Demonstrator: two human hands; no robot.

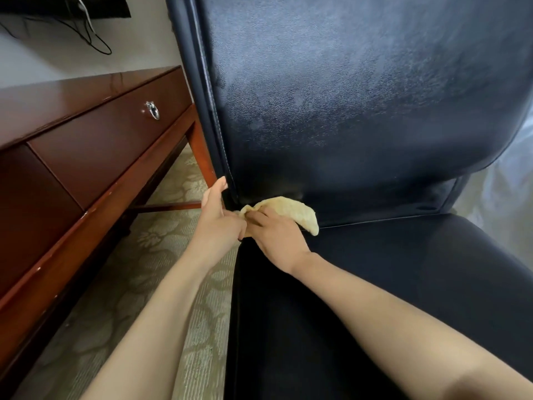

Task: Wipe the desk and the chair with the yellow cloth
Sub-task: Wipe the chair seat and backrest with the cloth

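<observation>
A black leather chair (360,111) fills the right of the view, its backrest upright and its seat (403,284) below. The yellow cloth (291,210) is bunched in the crease where backrest meets seat, at the chair's left rear corner. My right hand (274,238) presses on the cloth and grips it. My left hand (219,215) touches the chair's left edge beside the cloth, thumb up along the backrest seam, its fingers meeting the right hand. The dark red wooden desk (86,140) stands to the left.
The desk has a drawer with a metal ring pull (153,110). Patterned beige carpet (138,269) lies between desk and chair. Dark cables (92,33) hang on the wall at the upper left. White fabric (507,203) shows at the far right.
</observation>
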